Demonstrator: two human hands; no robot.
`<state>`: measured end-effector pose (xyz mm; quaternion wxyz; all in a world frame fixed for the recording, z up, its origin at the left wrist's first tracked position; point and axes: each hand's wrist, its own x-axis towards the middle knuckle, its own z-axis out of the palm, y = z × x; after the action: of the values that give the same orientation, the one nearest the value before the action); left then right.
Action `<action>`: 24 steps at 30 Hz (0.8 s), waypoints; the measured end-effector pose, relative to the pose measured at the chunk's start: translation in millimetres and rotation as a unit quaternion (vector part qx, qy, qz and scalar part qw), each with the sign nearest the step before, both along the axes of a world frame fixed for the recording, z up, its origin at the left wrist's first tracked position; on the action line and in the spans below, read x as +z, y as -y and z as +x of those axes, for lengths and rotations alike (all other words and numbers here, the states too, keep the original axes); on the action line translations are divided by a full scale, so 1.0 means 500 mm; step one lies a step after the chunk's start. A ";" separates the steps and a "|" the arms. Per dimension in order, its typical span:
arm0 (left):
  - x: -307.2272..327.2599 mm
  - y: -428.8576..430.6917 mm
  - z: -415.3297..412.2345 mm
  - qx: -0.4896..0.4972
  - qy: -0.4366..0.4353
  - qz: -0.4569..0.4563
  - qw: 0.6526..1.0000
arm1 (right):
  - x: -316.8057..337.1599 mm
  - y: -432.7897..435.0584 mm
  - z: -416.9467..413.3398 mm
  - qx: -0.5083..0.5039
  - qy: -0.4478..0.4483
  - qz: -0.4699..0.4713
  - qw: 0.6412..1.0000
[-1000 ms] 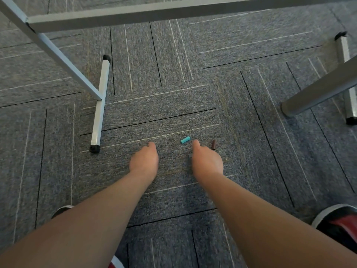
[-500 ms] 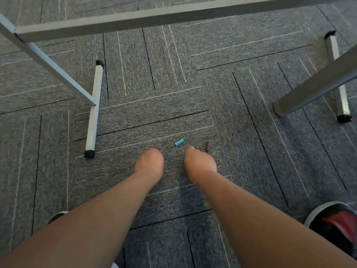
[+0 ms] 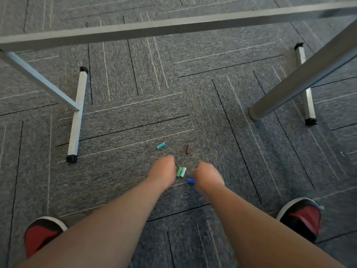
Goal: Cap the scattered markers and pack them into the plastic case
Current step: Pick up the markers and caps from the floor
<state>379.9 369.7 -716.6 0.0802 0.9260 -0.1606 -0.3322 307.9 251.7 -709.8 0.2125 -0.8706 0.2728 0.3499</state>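
Pinch singly the small green plastic cap (image 3: 179, 171) and white plastic cap (image 3: 183, 171) touching on grey carpet (image 3: 135, 117) between left hand (image 3: 161, 172) and right hand (image 3: 207, 176), blue plastic cap (image 3: 190, 180) at their five o'clock, either grip too blurred to tell.

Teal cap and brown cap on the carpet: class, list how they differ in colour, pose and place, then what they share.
Colour: the teal cap is bright blue-green, the brown cap dark. Pose: the teal cap lies slanted, the brown cap points almost straight up the picture. Place: the teal cap lies left of the brown cap. Shared: both are short tubes lying on the carpet, untouched.
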 end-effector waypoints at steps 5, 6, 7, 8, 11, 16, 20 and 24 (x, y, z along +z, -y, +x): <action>-0.020 0.005 -0.025 -0.040 0.002 -0.022 0.999 | -0.008 0.003 -0.006 0.015 -0.046 0.002 0.999; -0.022 0.004 -0.030 -0.052 0.008 -0.024 0.998 | -0.010 -0.002 -0.006 0.018 -0.037 0.000 0.999; -0.023 0.003 -0.033 -0.063 0.016 -0.023 0.998 | -0.011 -0.008 -0.007 0.026 -0.023 -0.004 0.999; -0.023 0.004 -0.034 -0.075 0.022 -0.020 0.997 | -0.013 -0.014 -0.009 0.038 -0.014 -0.010 0.999; -0.022 0.007 -0.033 -0.098 0.028 -0.023 0.995 | -0.024 -0.027 -0.012 0.061 0.010 -0.034 0.998; -0.020 0.012 -0.034 -0.106 0.015 0.004 0.994 | -0.035 -0.042 -0.012 0.050 0.013 -0.036 0.998; -0.015 0.017 -0.028 -0.122 -0.003 0.027 0.992 | -0.034 -0.054 -0.022 0.050 -0.001 -0.027 0.998; -0.005 0.027 -0.044 -0.161 0.018 0.063 0.985 | -0.029 -0.056 -0.031 0.057 -0.008 -0.032 0.998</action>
<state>357.9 356.2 -719.1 -0.0356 0.8972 -0.2874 -0.3335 292.4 279.8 -724.5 0.1619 -0.8885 0.2353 0.3593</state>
